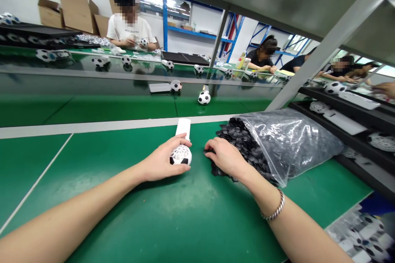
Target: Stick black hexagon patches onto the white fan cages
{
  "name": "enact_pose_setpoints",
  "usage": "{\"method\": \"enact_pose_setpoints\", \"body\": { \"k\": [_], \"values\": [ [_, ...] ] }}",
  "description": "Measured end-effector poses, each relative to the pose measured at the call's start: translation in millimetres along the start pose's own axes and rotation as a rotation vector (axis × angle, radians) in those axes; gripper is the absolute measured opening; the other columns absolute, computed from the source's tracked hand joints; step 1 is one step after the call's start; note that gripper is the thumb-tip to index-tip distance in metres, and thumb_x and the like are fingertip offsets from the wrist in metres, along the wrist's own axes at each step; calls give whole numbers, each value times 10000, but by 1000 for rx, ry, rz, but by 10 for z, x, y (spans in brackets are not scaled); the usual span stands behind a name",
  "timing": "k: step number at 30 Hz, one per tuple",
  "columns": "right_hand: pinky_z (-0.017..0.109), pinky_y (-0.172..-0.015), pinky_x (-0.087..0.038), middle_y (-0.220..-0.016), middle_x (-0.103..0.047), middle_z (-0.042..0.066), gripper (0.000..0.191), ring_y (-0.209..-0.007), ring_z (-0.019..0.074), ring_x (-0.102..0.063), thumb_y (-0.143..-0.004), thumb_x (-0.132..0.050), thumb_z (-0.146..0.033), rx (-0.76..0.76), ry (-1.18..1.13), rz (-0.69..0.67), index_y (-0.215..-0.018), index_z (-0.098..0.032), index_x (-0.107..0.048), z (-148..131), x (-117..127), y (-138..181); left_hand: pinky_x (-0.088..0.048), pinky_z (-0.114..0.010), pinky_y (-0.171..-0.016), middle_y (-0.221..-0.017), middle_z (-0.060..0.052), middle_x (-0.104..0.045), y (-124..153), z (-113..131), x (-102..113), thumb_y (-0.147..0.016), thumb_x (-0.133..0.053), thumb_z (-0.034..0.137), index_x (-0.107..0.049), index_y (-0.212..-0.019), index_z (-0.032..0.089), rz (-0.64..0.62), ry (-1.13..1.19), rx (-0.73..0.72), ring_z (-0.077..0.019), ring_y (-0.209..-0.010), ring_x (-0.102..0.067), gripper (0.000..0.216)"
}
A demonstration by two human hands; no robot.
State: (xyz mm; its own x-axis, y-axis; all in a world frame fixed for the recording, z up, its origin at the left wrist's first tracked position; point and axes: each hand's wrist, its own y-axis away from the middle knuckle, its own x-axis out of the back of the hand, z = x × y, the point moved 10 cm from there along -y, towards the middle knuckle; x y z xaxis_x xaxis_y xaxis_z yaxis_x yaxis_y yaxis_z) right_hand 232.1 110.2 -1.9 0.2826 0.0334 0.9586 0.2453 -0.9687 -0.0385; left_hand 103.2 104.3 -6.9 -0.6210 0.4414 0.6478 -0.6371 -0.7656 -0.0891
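My left hand is wrapped around a white football-patterned device, whose head has an open lattice and black patches near its lower edge. Its flat white handle points away from me on the green tabletop. My right hand is closed in a pinch beside a heap of small flat black pieces; a dark piece shows at the fingertips, partly hidden by them. The heap spills from the mouth of a clear plastic bag to the right.
Beyond the white table edge, a green conveyor carries several similar football devices. Black trays with more devices are stacked at right, beneath a slanted metal post. Co-workers sit across the line.
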Motion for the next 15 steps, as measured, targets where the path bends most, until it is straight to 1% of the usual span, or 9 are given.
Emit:
{"method": "enact_pose_setpoints", "body": {
  "k": [3,5,7,9,11,13,15],
  "values": [
    [304,-749,-402,-869,-555,51,103,-872,184,-516,-751,-571,-123,92,-76,27,-821,-199,-564,-75,-1,6,-233,-446,-1041,-1301,-69,-330,-3,38,49,-646,-649,313,-435,-1133,259,73,-38,-34,-273,-1260,-253,535],
    [302,-755,-401,-847,-551,43,105,-848,173,-511,-745,-565,-116,138,-116,33,-812,-193,-540,-115,-8,12,-264,-468,-1018,-1194,-69,-358,0,-4,92,-599,-681,335,-457,-1108,258,129,-71,12,-287,-1203,-297,561],
    [292,-721,-405,-828,-552,34,105,-809,165,-512,-740,-561,-120,159,-145,38,-803,-193,-517,-140,-10,19,-307,-466,-987,-1101,-54,-373,2,-42,104,-579,-694,358,-477,-1079,258,137,-72,53,-278,-1131,-359,554],
    [269,-661,-402,-781,-554,16,104,-741,150,-515,-743,-544,-118,178,-180,23,-796,-197,-502,-169,-28,27,-340,-441,-964,-1050,-37,-390,-3,-29,97,-593,-683,350,-487,-1066,259,101,-40,43,-252,-1065,-416,520],
    [252,-616,-395,-736,-553,-2,114,-674,135,-511,-757,-517,-116,190,-232,4,-829,-202,-502,-192,-47,32,-378,-404,-928,-1041,-25,-415,-7,4,94,-614,-661,320,-477,-1088,263,45,-1,12,-227,-1008,-463,512],
    [254,-623,-400,-762,-564,2,158,-667,130,-515,-774,-494,-116,191,-279,22,-902,-205,-517,-196,-27,27,-408,-365,-888,-1066,-23,-443,-8,19,104,-631,-633,279,-453,-1133,262,-4,33,-4,-215,-981,-489,534],
    [270,-678,-408,-843,-579,22,191,-726,137,-529,-787,-485,-119,193,-308,81,-950,-204,-540,-193,33,18,-419,-337,-864,-1102,-26,-467,-10,20,102,-644,-605,243,-427,-1172,261,-46,63,-13,-212,-986,-496,558]
  ]
}}
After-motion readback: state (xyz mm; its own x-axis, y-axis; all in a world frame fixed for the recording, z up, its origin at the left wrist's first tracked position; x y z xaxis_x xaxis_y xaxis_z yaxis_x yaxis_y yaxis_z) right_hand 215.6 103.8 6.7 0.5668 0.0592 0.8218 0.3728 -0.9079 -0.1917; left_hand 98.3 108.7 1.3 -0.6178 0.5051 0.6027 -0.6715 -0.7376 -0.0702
